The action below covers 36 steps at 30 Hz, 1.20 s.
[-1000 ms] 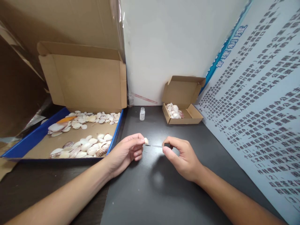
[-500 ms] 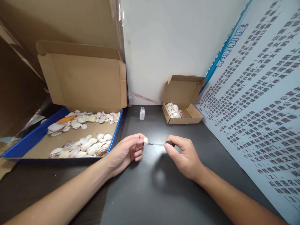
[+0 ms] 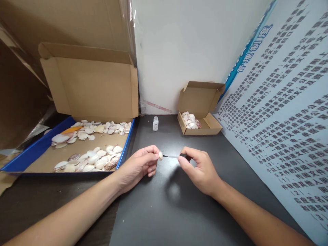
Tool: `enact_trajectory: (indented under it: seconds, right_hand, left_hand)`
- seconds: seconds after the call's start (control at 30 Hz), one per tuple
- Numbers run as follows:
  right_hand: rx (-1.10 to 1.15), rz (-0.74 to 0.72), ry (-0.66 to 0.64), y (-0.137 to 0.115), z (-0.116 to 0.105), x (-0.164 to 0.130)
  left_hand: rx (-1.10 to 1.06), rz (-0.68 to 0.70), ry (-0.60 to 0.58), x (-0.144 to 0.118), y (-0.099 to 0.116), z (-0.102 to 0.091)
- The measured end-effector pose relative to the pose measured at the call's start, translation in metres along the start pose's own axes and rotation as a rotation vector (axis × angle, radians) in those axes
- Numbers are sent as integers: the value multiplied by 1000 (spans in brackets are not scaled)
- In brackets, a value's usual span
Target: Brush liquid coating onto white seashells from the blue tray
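My left hand (image 3: 139, 165) pinches a small pale shell (image 3: 160, 155) between thumb and forefinger above the dark table. My right hand (image 3: 198, 169) holds a thin dark brush (image 3: 172, 156) by its black cap, and the brush tip touches the shell. A small open glass bottle (image 3: 155, 123) stands on the table behind my hands. To the left lies a blue tray (image 3: 38, 150) lined with cardboard and strewn with several shells. At the back right a small cardboard box (image 3: 202, 124) holds several shells too.
A large open cardboard box (image 3: 89, 85) stands behind the blue tray. A printed poster (image 3: 282, 112) leans along the right side. A white wall closes the back. The dark tabletop (image 3: 169, 208) stretches in front of my hands.
Both hands have drifted slightly up and away from me, still holding the shell and the brush together. Nothing else has moved.
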State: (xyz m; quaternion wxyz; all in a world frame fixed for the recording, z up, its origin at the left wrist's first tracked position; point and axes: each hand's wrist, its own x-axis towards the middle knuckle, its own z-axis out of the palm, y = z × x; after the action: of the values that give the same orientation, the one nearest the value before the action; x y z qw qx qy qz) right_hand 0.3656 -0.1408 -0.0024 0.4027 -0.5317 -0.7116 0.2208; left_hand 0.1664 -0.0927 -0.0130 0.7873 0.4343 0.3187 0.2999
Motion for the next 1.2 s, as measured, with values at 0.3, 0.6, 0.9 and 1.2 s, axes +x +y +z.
enact_trajectory:
  seconds: [0.3,0.6,0.9,1.2]
  right_hand:
    - [10,-39,23,-2,-2,-1]
    - [12,-49,-4,-1,-4,0]
    - [5,-71,16,-2,-4,-1]
    - [10,-65,-16,-2,-3,-2]
  left_hand:
    - [217,38,-45,2,-6,-2]
    - [246,34,-64,1,-6,-2]
    - [262,26,-81,1,-5,-2]
    - [272,18,-90,0,-5,-2]
